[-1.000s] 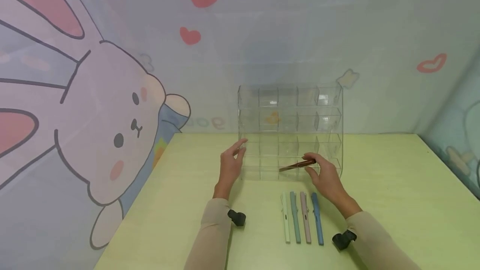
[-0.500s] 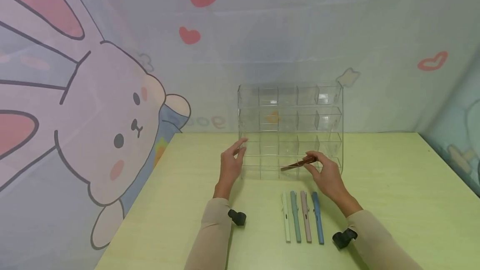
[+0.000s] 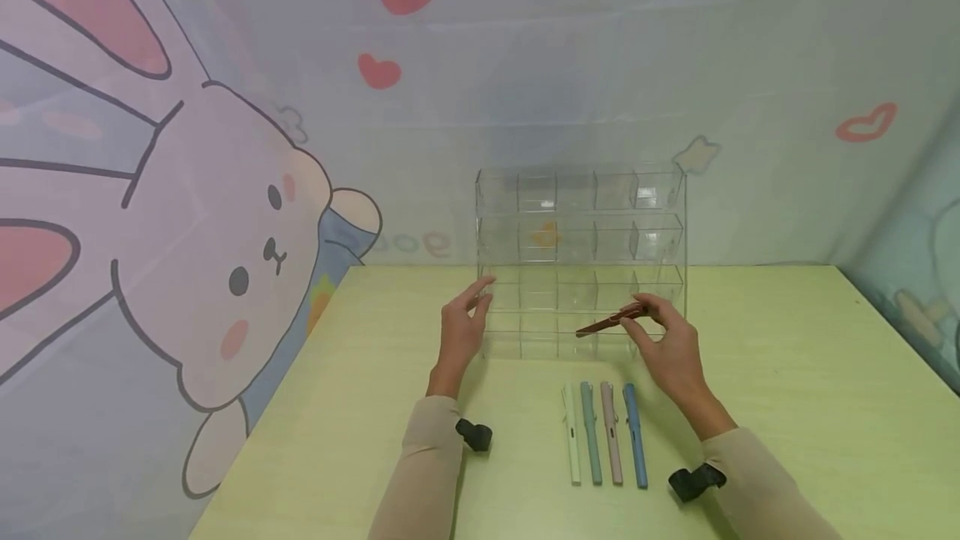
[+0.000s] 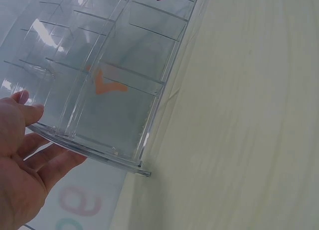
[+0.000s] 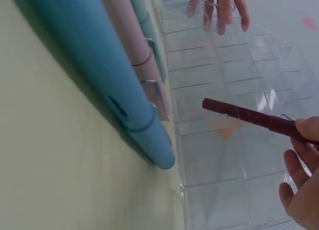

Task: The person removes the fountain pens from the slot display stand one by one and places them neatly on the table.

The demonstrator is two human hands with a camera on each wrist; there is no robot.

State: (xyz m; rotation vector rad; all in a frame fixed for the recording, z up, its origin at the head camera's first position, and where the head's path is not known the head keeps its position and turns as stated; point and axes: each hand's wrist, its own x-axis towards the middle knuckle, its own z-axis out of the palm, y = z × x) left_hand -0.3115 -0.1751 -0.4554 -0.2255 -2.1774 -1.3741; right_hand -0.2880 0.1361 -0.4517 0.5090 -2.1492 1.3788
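Note:
A clear acrylic rack point(image 3: 538, 265) with rows of divided compartments stands upright at the back of the table. My left hand point(image 3: 462, 327) holds its left side, the thumb on one face and fingers behind the edge in the left wrist view. Between the thumb and fingers of my right hand point(image 3: 671, 352) is a dark red pen point(image 5: 249, 116) with a clip. The pen slants in front of the rack's lower right part, its free end pointing left and down. Whether it touches the rack cannot be told.
Four pens lie side by side before the rack: light green point(image 3: 573, 440), green point(image 3: 592, 440), pinkish point(image 3: 612, 440) and blue point(image 3: 637, 440). Behind the pale yellow-green table point(image 3: 787, 373) hangs a printed cloth point(image 3: 600, 48), close to the rack's back.
My right hand has moved to the right and slightly up, carrying the dark red pen away from the rack's middle column. The left hand and the rack stay where they were.

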